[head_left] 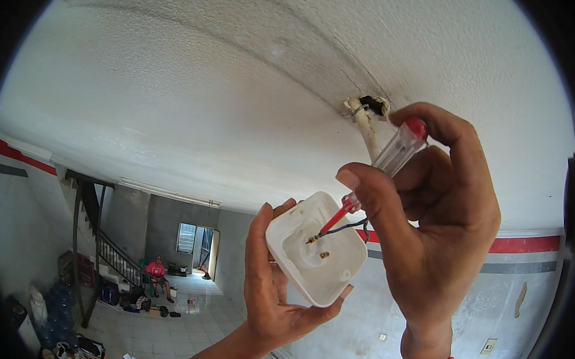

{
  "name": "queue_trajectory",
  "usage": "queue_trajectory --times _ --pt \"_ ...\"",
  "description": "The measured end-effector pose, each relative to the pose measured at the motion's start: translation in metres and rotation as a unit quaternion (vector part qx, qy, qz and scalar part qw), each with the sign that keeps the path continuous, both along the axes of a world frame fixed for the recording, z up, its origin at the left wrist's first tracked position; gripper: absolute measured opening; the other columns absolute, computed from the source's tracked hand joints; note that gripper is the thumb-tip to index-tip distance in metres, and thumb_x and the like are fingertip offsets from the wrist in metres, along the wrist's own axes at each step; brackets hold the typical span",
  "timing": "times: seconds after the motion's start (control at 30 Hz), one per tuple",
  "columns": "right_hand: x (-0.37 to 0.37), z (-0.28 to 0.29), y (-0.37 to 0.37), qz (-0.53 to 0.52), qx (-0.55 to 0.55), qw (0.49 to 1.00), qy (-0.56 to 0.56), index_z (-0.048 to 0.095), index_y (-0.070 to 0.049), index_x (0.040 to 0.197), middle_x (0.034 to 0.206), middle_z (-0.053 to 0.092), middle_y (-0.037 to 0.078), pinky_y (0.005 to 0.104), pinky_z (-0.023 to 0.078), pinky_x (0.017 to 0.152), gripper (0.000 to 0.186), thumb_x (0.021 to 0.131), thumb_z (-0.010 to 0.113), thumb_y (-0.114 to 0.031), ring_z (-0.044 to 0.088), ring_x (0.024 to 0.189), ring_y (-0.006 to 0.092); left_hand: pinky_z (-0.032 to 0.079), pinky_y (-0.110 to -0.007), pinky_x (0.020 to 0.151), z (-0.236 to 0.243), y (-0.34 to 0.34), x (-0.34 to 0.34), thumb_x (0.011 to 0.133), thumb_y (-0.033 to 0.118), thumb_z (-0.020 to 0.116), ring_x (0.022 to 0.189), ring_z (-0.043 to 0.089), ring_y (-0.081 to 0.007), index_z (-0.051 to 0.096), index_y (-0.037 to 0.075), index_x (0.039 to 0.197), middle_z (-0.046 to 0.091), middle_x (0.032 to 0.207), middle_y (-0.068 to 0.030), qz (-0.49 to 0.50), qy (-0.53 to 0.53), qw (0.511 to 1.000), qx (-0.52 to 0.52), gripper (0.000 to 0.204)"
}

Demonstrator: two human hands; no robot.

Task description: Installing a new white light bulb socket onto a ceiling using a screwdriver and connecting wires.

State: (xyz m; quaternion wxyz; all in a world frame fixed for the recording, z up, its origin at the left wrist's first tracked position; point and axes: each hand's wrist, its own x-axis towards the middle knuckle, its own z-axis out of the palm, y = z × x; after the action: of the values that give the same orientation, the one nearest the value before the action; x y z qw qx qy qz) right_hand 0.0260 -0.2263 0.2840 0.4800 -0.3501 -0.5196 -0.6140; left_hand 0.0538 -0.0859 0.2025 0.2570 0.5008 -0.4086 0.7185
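My left hand (268, 293) is closed round a white square plastic fitting (325, 288), its open hollow side facing me. Inside the fitting are two small brass terminals (324, 255). In my right hand (435, 216) is a screwdriver (399, 150) with a clear handle, a red cap and a red sleeved shaft. My thumb and fingers grip its handle, and its tip meets the upper terminal. A dark wire (346, 227) runs to that same terminal from behind the screwdriver. Part of the wire is hidden by my right hand.
Above my hands, a pale conduit pipe (365, 128) comes out of a ragged ceiling hole (375, 106). Far below, a person in a red shirt (157, 273) sits near a staircase (120, 262). Bags and other items (134, 297) lie on the tiled floor (193, 328).
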Motion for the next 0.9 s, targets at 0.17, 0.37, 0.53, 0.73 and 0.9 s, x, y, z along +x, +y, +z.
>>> queue_trajectory --times 0.17,0.37,0.53,0.73,0.9 --pt "0.004 -0.006 -0.001 0.080 -0.055 0.995 0.018 0.051 0.004 0.125 0.073 0.062 0.006 0.0198 0.049 0.058 0.055 0.076 0.076 0.002 0.060 0.061 0.0088 0.046 -0.047 0.102 -0.003 0.005 -0.002 0.069 0.019 0.086 0.132 0.039 -0.0375 0.006 -0.006 0.147 0.030 0.140 -0.0290 0.039 -0.024 0.999 0.008 0.114" --pt "0.026 0.005 -0.016 0.034 0.006 0.993 -0.109 0.051 0.005 0.128 0.101 0.069 0.016 0.0326 0.059 0.071 0.043 0.092 0.064 -0.014 0.069 0.078 0.0199 0.046 -0.048 0.102 -0.002 -0.003 -0.002 0.069 0.019 0.086 0.132 0.039 -0.0375 0.006 -0.006 0.147 0.030 0.140 -0.0290 0.023 -0.024 0.999 0.018 0.115" --pt "-0.002 0.009 -0.004 0.105 -0.050 0.992 -0.051 0.053 0.005 0.126 0.094 0.070 0.016 0.0310 0.061 0.069 0.040 0.089 0.066 -0.006 0.071 0.082 0.0199 0.046 -0.048 0.102 -0.001 0.003 -0.004 0.068 0.016 0.086 0.132 0.039 -0.0369 0.005 -0.005 0.148 0.028 0.141 -0.0283 -0.008 0.010 1.000 0.014 0.115" --pt "0.002 -0.002 -0.008 0.044 -0.045 0.996 -0.063 0.057 0.006 0.121 0.083 0.069 0.011 0.0265 0.059 0.069 0.039 0.085 0.070 -0.002 0.068 0.075 0.0133 0.046 -0.047 0.103 -0.001 0.000 -0.002 0.070 0.015 0.083 0.133 0.037 -0.0366 0.002 -0.004 0.148 0.028 0.141 -0.0281 -0.023 0.026 0.999 -0.011 0.114" --pt "0.006 0.002 -0.003 0.055 -0.036 0.996 -0.054 0.060 0.007 0.116 0.085 0.068 0.010 0.0228 0.057 0.066 0.038 0.081 0.073 0.002 0.065 0.072 0.0100 0.046 -0.046 0.103 -0.001 0.004 0.006 0.070 0.014 0.083 0.132 0.038 -0.0363 0.002 -0.004 0.148 0.027 0.142 -0.0286 -0.007 0.000 1.000 -0.009 0.113"
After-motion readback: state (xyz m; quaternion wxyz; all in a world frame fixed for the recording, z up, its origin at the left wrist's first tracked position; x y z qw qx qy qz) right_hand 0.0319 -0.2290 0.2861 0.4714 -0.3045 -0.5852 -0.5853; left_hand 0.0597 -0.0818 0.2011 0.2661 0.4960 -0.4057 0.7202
